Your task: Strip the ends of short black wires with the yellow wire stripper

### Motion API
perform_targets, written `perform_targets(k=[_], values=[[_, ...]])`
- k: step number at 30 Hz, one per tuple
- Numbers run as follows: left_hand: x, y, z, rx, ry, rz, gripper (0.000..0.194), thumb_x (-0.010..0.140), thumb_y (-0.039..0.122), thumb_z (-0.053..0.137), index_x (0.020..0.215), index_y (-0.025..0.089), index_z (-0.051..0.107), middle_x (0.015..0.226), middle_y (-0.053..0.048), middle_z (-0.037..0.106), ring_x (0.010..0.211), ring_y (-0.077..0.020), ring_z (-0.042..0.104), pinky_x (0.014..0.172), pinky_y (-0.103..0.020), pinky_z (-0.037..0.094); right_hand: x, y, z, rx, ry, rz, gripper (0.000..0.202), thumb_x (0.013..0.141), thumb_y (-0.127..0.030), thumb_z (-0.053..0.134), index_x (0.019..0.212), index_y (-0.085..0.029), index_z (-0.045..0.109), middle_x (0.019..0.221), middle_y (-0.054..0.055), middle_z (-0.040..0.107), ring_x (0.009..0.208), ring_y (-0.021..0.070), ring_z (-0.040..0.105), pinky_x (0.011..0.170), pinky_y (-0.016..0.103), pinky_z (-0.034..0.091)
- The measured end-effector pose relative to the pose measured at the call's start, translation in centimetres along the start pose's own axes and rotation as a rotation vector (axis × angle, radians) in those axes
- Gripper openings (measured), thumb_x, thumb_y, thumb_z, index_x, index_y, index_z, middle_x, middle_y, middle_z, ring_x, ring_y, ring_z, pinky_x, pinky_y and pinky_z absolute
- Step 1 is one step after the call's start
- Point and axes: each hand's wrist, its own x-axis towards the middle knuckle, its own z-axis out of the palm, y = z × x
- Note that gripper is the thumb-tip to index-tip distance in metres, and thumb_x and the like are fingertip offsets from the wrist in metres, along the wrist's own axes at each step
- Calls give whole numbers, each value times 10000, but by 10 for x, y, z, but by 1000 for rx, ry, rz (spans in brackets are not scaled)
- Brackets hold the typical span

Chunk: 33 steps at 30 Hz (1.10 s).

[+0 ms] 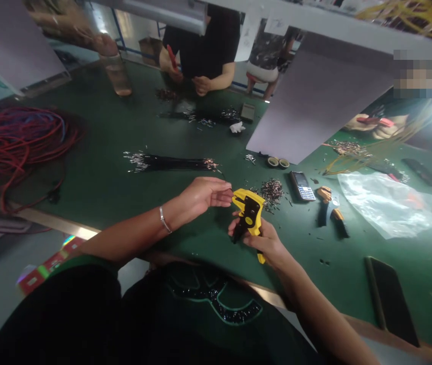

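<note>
My right hand (263, 241) is wrapped round the handles of a yellow and black wire stripper (249, 215), its jaws pointing up and left. Just left of those jaws, my left hand (204, 196) has its fingertips pinched together. A thin dark wire (221, 175) seems to run from the pinch, though its end is hard to see. Beyond my left hand lies a bundle of black wires (173, 163) with bare or tipped ends. A pile of small copper-coloured scraps (272, 192) sits right behind the stripper.
Red and blue cable (22, 147) lies coiled at left. To the right are a keypad phone (302, 186), an orange-handled tool (331, 208), a plastic bag (386, 205) and a dark smartphone (392, 299). A grey panel (307, 96) stands on the table. Across it, a person holds a red-handled tool (171, 57).
</note>
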Motion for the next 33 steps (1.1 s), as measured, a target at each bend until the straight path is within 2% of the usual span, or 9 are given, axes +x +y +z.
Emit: perform_targets(k=[9, 23, 33], values=[[3, -6, -3, -35, 17, 27, 48, 772, 131, 706, 749, 111, 669, 729, -105, 714, 629, -168, 673, 696, -352, 540, 1, -1, 1, -25, 11, 4, 588, 564, -71, 587, 1141, -188, 592, 919, 47, 685, 805, 209, 641, 753, 360, 509], [0, -4, 0, -48, 32, 26, 69, 779, 102, 678, 715, 100, 653, 686, -98, 701, 600, -165, 667, 703, -363, 545, 4, 3, 3, -58, 36, -2, 567, 566, -82, 543, 1122, -182, 588, 855, 29, 651, 731, 190, 619, 721, 362, 501], [1, -5, -3, -74, 24, 42, 61, 763, 98, 685, 707, 89, 663, 690, -118, 704, 602, -173, 671, 728, -390, 539, 7, 6, 3, -81, 33, -32, 453, 660, -130, 612, 1111, -176, 605, 819, 27, 633, 688, 179, 605, 709, 375, 507]])
